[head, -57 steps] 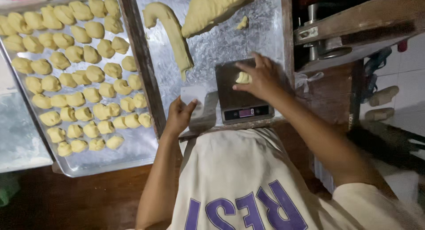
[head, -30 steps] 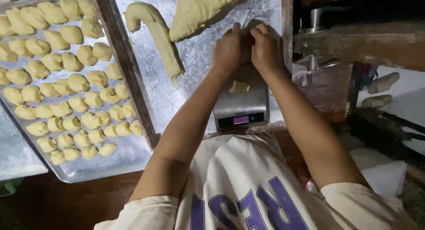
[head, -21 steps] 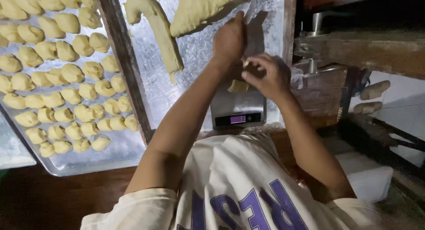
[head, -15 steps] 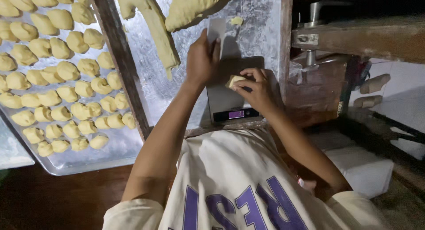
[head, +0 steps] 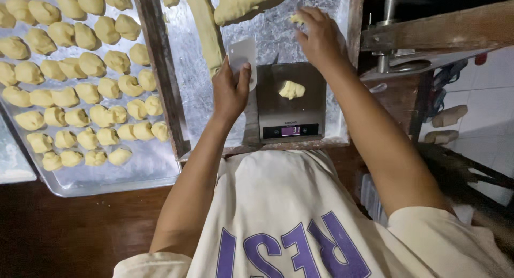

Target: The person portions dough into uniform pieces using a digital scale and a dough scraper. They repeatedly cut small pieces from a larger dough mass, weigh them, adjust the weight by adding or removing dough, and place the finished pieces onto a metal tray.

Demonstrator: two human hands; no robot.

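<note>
The left hand [head: 229, 93] grips a pale scraper [head: 242, 56] at frame centre, fingers closed around it. The right hand [head: 319, 37], fingers curled, apparently pinches a small dough scrap [head: 295, 19] at upper centre. A dough piece [head: 292, 89] rests on the scale [head: 290, 101]: soft, light, tacky; lift it gently by its sides.
</note>
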